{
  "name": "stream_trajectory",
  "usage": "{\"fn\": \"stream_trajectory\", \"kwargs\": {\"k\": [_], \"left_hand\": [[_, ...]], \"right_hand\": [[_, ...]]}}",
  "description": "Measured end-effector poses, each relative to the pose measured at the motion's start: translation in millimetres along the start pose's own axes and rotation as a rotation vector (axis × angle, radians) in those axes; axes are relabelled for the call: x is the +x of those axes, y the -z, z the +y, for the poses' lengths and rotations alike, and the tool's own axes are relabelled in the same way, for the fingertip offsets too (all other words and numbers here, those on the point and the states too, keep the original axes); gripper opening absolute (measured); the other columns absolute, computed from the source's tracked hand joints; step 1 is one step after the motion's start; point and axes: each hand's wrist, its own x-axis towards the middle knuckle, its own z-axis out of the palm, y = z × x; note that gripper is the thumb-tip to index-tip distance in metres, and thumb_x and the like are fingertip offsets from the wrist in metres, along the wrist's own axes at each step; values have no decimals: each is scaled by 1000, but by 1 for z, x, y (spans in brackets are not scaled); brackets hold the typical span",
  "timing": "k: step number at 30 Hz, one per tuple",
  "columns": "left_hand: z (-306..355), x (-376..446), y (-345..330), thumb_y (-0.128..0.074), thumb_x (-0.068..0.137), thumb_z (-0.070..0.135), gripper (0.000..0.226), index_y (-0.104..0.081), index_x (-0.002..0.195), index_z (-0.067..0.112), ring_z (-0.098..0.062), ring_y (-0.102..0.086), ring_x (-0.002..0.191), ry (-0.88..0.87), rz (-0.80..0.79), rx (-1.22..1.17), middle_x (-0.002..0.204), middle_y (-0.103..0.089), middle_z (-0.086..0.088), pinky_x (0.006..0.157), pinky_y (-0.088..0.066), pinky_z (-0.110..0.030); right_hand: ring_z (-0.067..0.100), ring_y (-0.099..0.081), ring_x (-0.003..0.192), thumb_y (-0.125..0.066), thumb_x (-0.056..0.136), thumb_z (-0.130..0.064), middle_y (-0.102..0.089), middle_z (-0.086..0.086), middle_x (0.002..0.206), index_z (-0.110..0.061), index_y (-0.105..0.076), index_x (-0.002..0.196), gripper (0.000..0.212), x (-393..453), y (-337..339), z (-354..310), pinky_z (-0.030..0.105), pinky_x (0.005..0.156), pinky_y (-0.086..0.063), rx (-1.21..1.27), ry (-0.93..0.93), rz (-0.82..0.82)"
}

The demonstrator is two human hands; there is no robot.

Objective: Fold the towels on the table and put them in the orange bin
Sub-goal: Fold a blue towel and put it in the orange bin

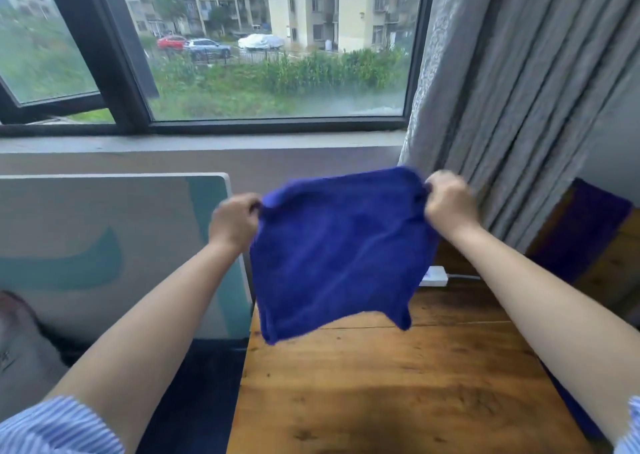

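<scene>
the left hand point(233, 219) and the right hand point(448, 200) each pinch a top corner of the blue towel point(341, 249), which hangs above the wooden table point(398, 384).

Wooden table point(398, 384), white power strip point(434, 276) at its far edge, blue towel point(585, 231) on its right side

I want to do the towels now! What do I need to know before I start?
Left hand grips the blue towel at its top left corner; right hand grips the top right corner.
The towel hangs spread out in the air above the wooden table, not yet folded.
More blue cloth lies at the table's far right.
The orange bin is out of view.
Left to do: fold this towel, find the bin, put it in.
</scene>
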Motion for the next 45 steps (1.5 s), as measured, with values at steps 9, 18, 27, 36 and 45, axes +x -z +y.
{"fn": "stream_trajectory", "kwargs": {"k": [9,18,27,36,45], "left_hand": [[-28,-11,-26,-43,88,5,29,-70,99,6,-38,-58,99,241,-245,187,106,-66,-20,78,-46,-35],[-33,41,-27,-44,89,4,29,-68,104,2,-38,-58,101,243,-11,36,107,-66,-23,79,-43,-37],[-84,-55,-38,-64,78,-4,14,-73,90,-3,-33,-66,87,-17,-321,5,93,-71,-21,80,-48,-35],[-97,-183,-87,-48,87,11,19,-65,95,7,-26,-58,99,-326,-1374,431,99,-66,-9,78,-44,-32],[-111,-282,-131,-40,90,3,31,-49,119,9,-28,-48,109,-600,-1595,674,119,-53,-11,72,-38,-32]], "right_hand": [[33,-51,107,-43,85,-3,-64,16,109,-5,-61,106,28,-14,-40,16,37,86,-41,-245,-60,-262],[40,-52,102,-44,86,0,-64,25,105,5,-65,104,28,43,-62,5,43,86,-40,-18,-15,-3],[35,-61,55,-40,64,-11,-60,23,55,7,-59,54,28,-62,-79,36,29,57,-46,151,277,-150],[24,-55,99,-48,77,-15,-63,11,96,-5,-61,84,18,-217,-112,87,31,79,-40,-225,357,-1068],[25,-48,107,-45,80,-15,-58,6,111,-12,-57,105,28,-297,-136,86,32,84,-38,-525,569,-1425]]}}
